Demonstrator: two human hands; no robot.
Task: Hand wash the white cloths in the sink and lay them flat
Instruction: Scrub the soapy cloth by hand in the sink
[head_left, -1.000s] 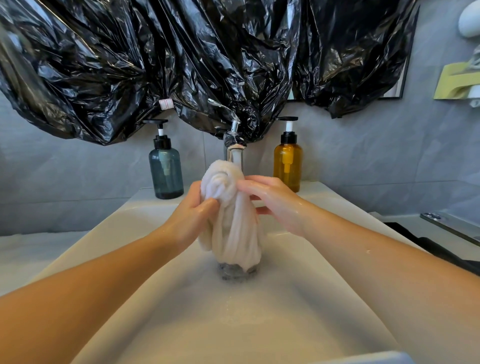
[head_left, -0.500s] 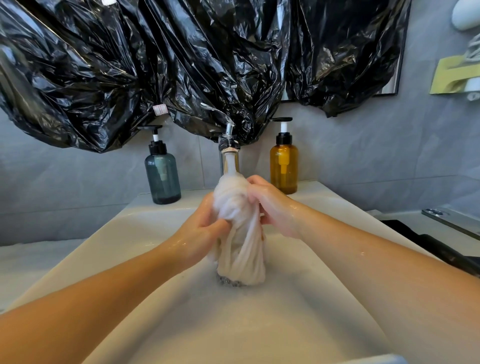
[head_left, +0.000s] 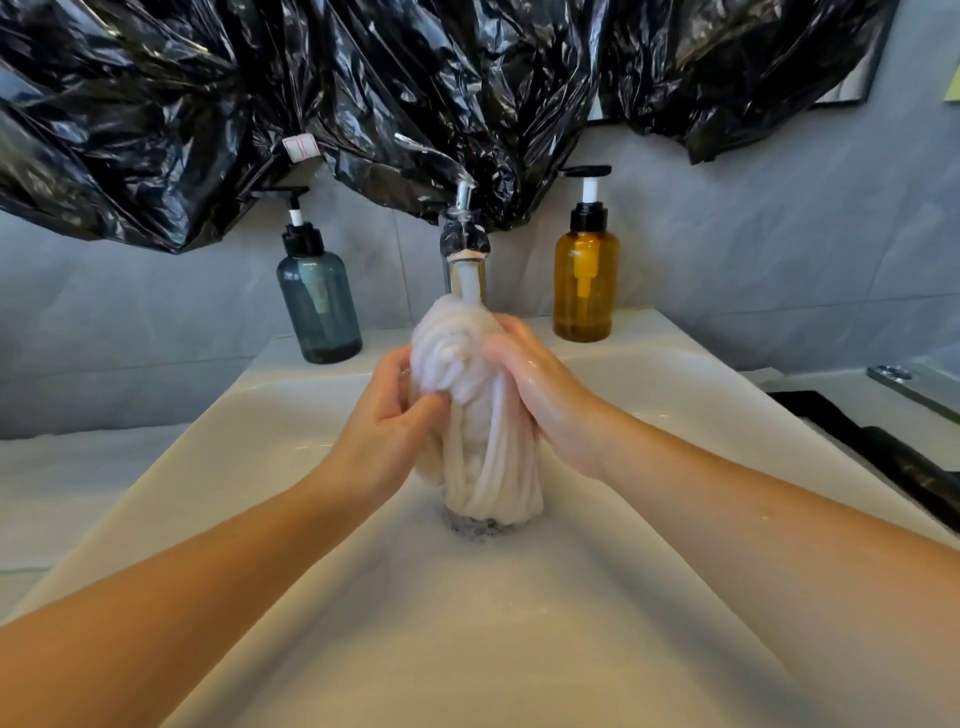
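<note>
Head view, frame centre: the bunched white cloth (head_left: 483, 415) has come up under the tap (head_left: 465, 260) stream above the sink (head_left: 675, 374); left hand (head_left: 384, 431) and right hand (head_left: 540, 410) curl round it, squeezing, so rinsing seems under way

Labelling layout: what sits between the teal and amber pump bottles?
Head view: the chrome tap, its stream falling on the bunched white cloth just in front.
</note>
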